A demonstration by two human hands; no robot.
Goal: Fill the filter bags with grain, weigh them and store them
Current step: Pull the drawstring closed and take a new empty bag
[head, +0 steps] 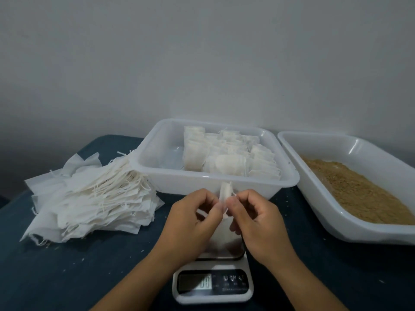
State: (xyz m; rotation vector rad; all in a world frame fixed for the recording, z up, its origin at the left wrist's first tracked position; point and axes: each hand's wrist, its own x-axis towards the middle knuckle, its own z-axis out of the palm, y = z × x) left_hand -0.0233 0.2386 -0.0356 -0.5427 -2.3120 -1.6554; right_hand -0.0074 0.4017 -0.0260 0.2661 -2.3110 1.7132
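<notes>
On the counter (89, 277) we see the scale (213, 286) nearest, a tray of filled bags (229, 158) behind it, empty bags (89, 198) left, the grain tray (359, 189) right.

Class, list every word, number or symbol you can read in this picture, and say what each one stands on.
"00": last digits on the scale display; the digits before them are too dim to read.
Button symbols and small print on the scale's panel: too blurred to read.
Nothing readable on the tubs, bags or wall.
</notes>
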